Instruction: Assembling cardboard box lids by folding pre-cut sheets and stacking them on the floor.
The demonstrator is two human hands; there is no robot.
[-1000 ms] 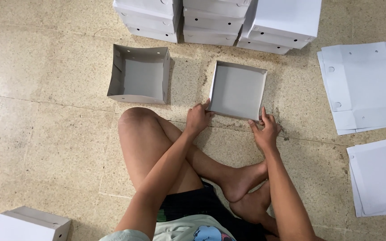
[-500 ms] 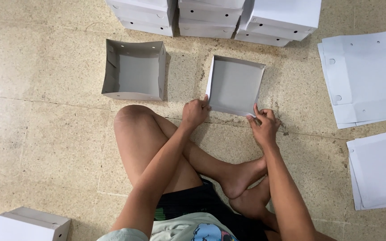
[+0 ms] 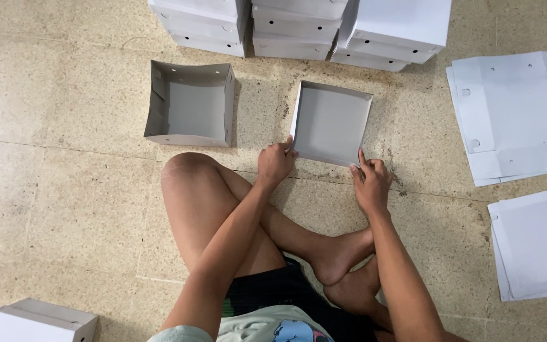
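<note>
- Left hand (image 3: pixel 275 166): fingers curled, tips pinching the near-left corner of the tray (image 3: pixel 332 121). Thumb lies against the tray's left wall.
- Right hand (image 3: pixel 370 183): fingers bent, tips pressing the near-right corner of the tray. Grip narrow; one fingertip points up toward 12 o'clock along the right wall.
- Tray: shallow white cardboard, open side up, grey inside. It sits flat on the floor (image 3: pixel 64 190), just past the crossed legs (image 3: pixel 223 215), turned slightly clockwise. Both hands hold only its near edge.
- Open box (image 3: pixel 190 104): at 10 o'clock from the left hand, apart from the tray. Deeper walls, small round holes in the sides, open side up.
- Box stacks (image 3: pixel 299 28): at 12 o'clock, beyond tray and open box, three piles of closed white boxes side by side. Rightmost pile leans a little.
- Flat blanks (image 3: pixel 514 114): at 2 o'clock from the right hand, a pile of unfolded white sheets with punched holes, well apart from the tray.
- Second pile (image 3: pixel 536 244): at 3 to 4 o'clock from the right hand, plain white flat sheets, partly cut by the frame edge.
- Closed box (image 3: pixel 39 323): at 8 o'clock from the left hand, at the lower left corner, well apart from all else.
</note>
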